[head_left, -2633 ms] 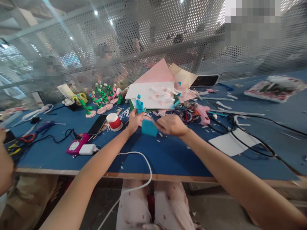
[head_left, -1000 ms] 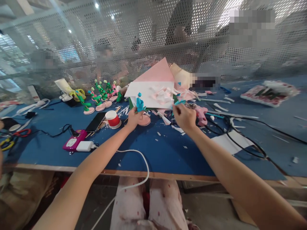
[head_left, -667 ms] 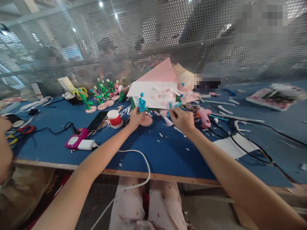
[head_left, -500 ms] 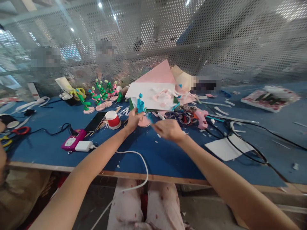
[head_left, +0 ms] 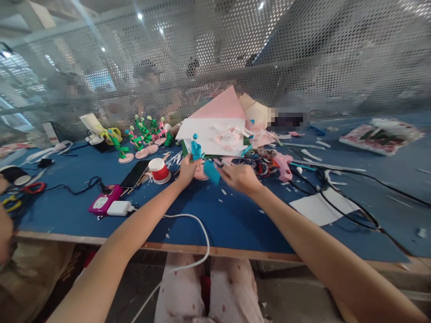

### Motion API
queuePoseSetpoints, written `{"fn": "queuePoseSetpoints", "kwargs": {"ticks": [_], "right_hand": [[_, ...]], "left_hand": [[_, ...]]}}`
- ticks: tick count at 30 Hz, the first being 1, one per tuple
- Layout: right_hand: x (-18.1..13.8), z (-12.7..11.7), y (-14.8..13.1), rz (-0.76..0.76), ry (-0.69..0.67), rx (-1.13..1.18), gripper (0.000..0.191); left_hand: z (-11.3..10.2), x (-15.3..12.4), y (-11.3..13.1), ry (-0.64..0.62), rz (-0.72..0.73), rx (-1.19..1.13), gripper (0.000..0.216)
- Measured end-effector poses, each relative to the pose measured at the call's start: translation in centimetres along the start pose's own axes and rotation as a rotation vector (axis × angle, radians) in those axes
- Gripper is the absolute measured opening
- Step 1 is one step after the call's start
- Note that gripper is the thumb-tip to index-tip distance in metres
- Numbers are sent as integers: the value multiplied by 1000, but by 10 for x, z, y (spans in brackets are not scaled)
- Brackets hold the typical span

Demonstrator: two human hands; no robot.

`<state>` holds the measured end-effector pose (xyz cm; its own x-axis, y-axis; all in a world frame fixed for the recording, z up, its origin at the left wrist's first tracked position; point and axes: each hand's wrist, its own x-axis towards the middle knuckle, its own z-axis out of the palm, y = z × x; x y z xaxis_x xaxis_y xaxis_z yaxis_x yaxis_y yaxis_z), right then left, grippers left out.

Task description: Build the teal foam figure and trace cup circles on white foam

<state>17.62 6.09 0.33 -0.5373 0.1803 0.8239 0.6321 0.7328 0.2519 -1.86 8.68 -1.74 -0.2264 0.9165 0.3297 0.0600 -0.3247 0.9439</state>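
Observation:
My left hand (head_left: pixel 187 172) is closed round the stem of a small blue paper figure (head_left: pixel 196 150) that stands on a pink round base (head_left: pixel 201 173) on the blue table (head_left: pixel 215 220). My right hand (head_left: pixel 239 177) pinches a small blue paper piece (head_left: pixel 212 172) just to the right of the figure, close to its base. Both hands meet in the middle of the table, in front of a pile of pink and white paper sheets (head_left: pixel 218 128).
Finished green and pink figures (head_left: pixel 141 139) stand at the back left. A red-and-white cup (head_left: pixel 159 171), a dark phone (head_left: pixel 135 173), a pink device (head_left: pixel 102 203) with a white charger (head_left: pixel 118 208), a pink glue gun (head_left: pixel 283 162), black cables (head_left: pixel 340 188) and a white sheet (head_left: pixel 319 211) lie around. A mesh screen (head_left: pixel 215 58) stands behind. Another person's hand (head_left: pixel 5 224) shows at left.
My right hand reached to the paper pile at the right, picked up a blue piece, and brought it back left beside the figure. My left hand kept its hold on the figure.

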Motion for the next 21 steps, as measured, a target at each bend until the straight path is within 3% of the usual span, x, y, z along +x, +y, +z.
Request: {"fn": "queuePoseSetpoints", "kwargs": {"ticks": [2, 4, 5, 8, 9, 11, 13, 15, 17, 19, 21], "right_hand": [[-4, 2, 11, 281, 9, -87, 41], [-4, 1, 12, 410, 21, -112, 41], [-3, -1, 9, 370, 18, -84, 41], [3, -3, -7, -13, -52, 74, 42], [5, -4, -9, -77, -79, 84, 43], [4, -3, -5, -12, -91, 17, 44], [1, -2, 5, 202, -47, -88, 44], [-1, -3, 9, 318, -15, -124, 43], [1, -6, 4, 207, -6, -70, 42], [5, -7, -6, -66, -12, 21, 41], [6, -7, -11, -193, -28, 43, 41]], "left_hand": [[0, 1, -1, 10, 9, 46, 16], [0, 0, -1, 16, 2, 65, 16], [1, 0, 0, 11, -2, 50, 17], [2, -2, 5, -16, -21, -37, 18], [2, -2, 6, -21, -28, -52, 18], [2, -2, 7, -15, -23, -37, 17], [2, -2, 7, 2, -5, 12, 16], [2, -2, 7, 12, -6, 36, 17], [2, -2, 7, -6, -16, 10, 17], [2, -3, 7, -24, -8, -32, 16], [2, -3, 7, -23, -5, -46, 16]]}}
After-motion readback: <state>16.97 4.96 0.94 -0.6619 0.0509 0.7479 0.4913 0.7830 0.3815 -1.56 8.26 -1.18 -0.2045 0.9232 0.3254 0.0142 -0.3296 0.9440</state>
